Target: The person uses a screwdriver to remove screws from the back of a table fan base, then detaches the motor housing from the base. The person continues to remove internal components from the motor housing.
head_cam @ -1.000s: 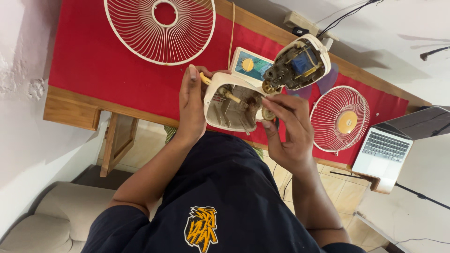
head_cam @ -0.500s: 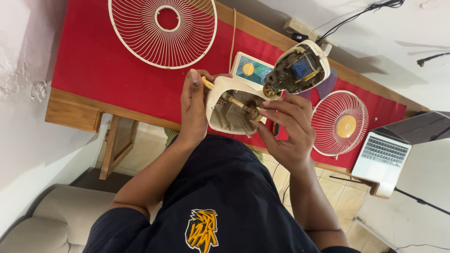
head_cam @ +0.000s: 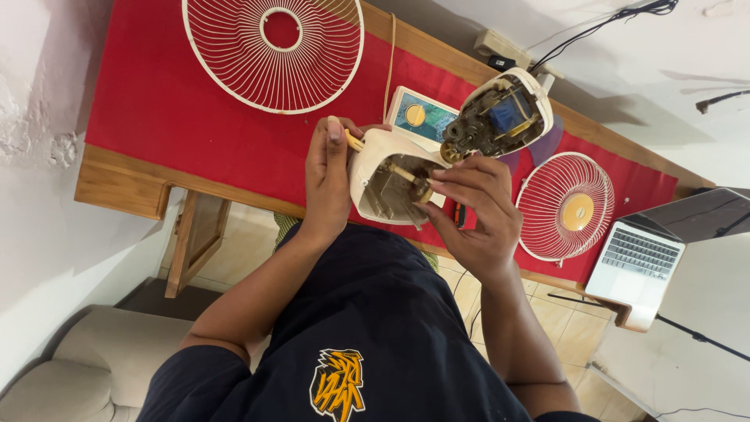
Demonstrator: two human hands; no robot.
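The right hand has its fingertips pinched narrow on a small brass-coloured part just inside the open mouth of a cream plastic fan housing. The left hand wraps the housing's other side, fingers curled close over its rim, holding it up off the table; a thin yellowish shaft pokes out just beside the left fingertips.

Just beyond the right fingertips, touching the housing's far edge, sits the exposed fan motor in its cream shell, with a blue component among dark metal. Between the two sets of fingers and a little farther off lies a small cream control panel with a teal face and a yellow knob.

Well beyond the left fingers lies a large white wire fan guard; out past the right hand lies a smaller guard with an orange centre. All rest on a red cloth covering a wooden table. Past the smaller guard sits an open laptop. Cables run along the pale wall, and a beige sofa stands on the tiled floor near the left elbow.
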